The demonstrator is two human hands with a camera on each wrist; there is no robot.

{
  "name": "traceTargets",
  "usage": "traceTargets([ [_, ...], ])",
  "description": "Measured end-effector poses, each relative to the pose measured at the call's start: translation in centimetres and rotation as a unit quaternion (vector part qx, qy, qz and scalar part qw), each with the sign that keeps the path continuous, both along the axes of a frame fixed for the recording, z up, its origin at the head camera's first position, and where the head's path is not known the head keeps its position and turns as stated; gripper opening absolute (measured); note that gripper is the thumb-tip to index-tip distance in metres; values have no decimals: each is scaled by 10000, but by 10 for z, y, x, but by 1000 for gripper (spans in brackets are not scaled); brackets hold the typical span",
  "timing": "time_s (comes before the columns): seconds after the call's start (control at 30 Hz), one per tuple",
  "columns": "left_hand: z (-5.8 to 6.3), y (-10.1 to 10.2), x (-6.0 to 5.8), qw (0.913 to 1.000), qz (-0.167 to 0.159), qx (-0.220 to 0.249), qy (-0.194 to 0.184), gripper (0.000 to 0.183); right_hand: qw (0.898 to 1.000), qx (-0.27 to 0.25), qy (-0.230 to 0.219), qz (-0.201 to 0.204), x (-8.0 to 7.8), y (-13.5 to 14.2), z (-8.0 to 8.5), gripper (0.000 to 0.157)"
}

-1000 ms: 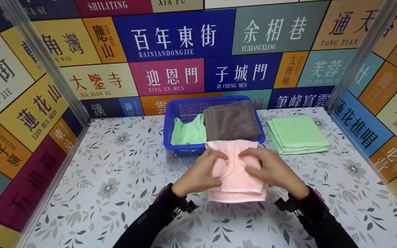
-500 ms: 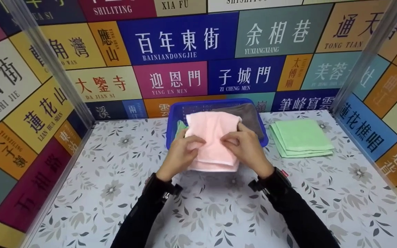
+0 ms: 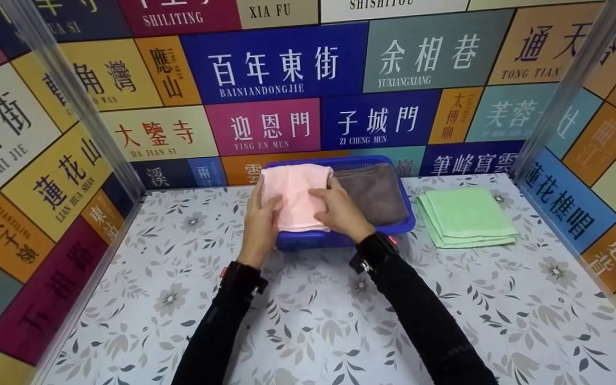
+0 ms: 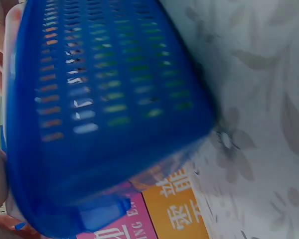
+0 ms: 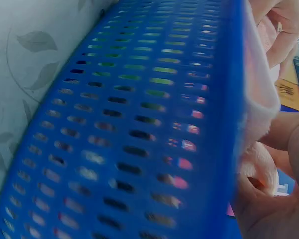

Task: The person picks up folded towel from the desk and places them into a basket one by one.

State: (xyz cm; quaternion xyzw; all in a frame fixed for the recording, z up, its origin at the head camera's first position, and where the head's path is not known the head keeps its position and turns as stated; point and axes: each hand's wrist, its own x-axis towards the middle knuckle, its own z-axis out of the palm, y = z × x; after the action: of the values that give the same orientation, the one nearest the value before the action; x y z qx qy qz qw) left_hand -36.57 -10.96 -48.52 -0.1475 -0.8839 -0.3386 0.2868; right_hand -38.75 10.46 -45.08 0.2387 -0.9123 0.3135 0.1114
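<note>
A folded pink towel (image 3: 297,199) lies over the left half of the blue basket (image 3: 316,240) in the head view, its front edge right at the rim. My left hand (image 3: 260,227) grips the towel's left side, thumb on top and fingers along the edge. On the other side my right hand (image 3: 344,209) pinches it, thumb and index finger on the upper face. The right wrist view shows the towel's soft edge (image 5: 261,99) bulging above the basket wall. A folded brown towel (image 3: 376,193) fills the basket's right half. Green shows through the wall slots; the green cloth itself is hidden.
To the right of the basket, a stack of folded green towels (image 3: 468,216) rests on the floral tabletop (image 3: 308,321). Behind stands a wall (image 3: 265,123) of coloured, lettered panels, with similar panels on both sides.
Both hands have carried the pink towel forward and left, from in front of the basket to over its left half, covering the green cloth there. The brown towel and green stack stay put.
</note>
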Motion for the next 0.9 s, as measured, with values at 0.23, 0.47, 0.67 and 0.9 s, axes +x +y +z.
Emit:
traceTargets([
  [0.23,-5,-6,-7,9951,-311,-923,-161,16,9922,981,-761,-92,-15,-6,-13,58],
  [0.47,-9,-13,-8,9812,-218,-1914,-94,31,9742,2037,-926,-308,-17,-9,-10,46],
  [0.67,-10,-11,-5,9681,-87,-2480,332,45,9648,2372,-1106,-273,-18,-13,-13,43],
  [0.9,-13,-5,-1,9591,-251,-2789,427,56,9632,2413,-1124,-363,-20,-15,-14,41],
])
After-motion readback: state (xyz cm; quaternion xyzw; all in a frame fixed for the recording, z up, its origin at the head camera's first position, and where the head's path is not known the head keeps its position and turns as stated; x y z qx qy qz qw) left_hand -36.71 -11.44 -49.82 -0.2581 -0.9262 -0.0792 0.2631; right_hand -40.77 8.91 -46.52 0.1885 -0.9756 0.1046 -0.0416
